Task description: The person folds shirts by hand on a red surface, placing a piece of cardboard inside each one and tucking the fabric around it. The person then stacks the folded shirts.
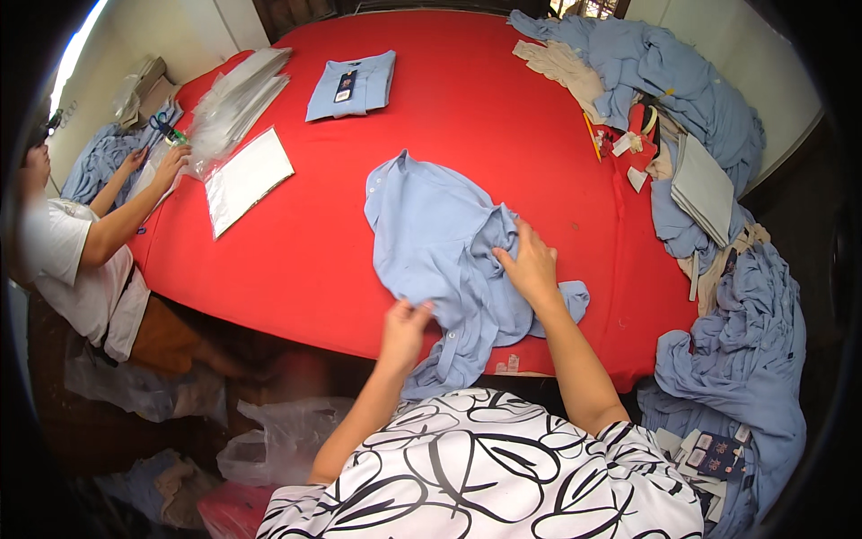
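A light blue shirt (431,229) lies loosely crumpled on the red-covered table (332,234) in front of me. Small buttons show along its far left edge, and part of it hangs over the near edge toward my body. My left hand (406,337) pinches the cloth at its near left side. On the right side, my right hand (532,268) has its thumb and fingers closed around a fold of the same shirt. A neatly folded blue shirt (368,85) with a dark tag rests farther back.
Clear plastic sleeves (238,103) and a white sheet in a sleeve (249,180) lie at left, beside a co-worker (90,251) handling plastic. Blue garments (664,67) are heaped at right, with grey-white boards (702,189) and a yellow pencil (592,135). Tags (714,456) lie at lower right.
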The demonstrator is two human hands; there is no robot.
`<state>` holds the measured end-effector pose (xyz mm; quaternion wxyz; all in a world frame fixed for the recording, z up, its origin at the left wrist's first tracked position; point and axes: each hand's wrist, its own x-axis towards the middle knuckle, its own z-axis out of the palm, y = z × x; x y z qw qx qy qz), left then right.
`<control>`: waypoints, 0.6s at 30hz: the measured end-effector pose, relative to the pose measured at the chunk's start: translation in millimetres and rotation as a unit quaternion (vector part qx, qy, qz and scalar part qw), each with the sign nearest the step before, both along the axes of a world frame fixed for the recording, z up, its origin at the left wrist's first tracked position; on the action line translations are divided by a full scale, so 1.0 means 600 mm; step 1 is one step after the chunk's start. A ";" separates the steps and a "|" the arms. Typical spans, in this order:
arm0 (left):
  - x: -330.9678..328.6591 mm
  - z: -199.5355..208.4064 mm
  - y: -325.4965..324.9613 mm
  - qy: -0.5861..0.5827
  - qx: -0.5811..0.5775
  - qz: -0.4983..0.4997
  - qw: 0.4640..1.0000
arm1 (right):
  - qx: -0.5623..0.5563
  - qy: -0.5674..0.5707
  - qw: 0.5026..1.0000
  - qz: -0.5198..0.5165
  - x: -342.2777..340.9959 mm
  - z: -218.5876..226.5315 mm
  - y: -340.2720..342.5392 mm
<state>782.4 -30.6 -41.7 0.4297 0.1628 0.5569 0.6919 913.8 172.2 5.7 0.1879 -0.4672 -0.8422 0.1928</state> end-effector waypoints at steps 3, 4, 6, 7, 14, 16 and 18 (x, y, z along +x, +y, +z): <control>-0.095 0.080 -0.041 -0.045 0.107 0.083 0.990 | 0.116 0.036 0.993 -0.014 0.004 0.023 -0.019; -0.125 0.100 -0.061 -0.044 0.119 0.075 0.989 | 0.144 0.041 0.989 -0.018 0.006 0.028 -0.029; -0.150 0.144 -0.068 -0.034 0.164 0.064 0.984 | 0.097 -0.012 0.995 0.036 0.015 -0.030 -0.025; -0.163 0.159 -0.068 -0.016 0.186 0.071 0.980 | 0.075 -0.035 0.994 0.064 0.018 -0.054 -0.018; -0.294 0.324 -0.384 0.187 0.253 0.378 0.871 | -0.205 0.305 0.884 0.288 0.215 0.210 -0.088; -0.356 0.386 -0.419 0.307 0.234 0.468 0.795 | -0.221 0.444 0.691 0.526 0.264 0.280 -0.082; -0.382 0.490 -0.364 0.436 0.186 0.491 0.731 | -0.274 0.282 0.564 0.726 0.240 0.386 -0.017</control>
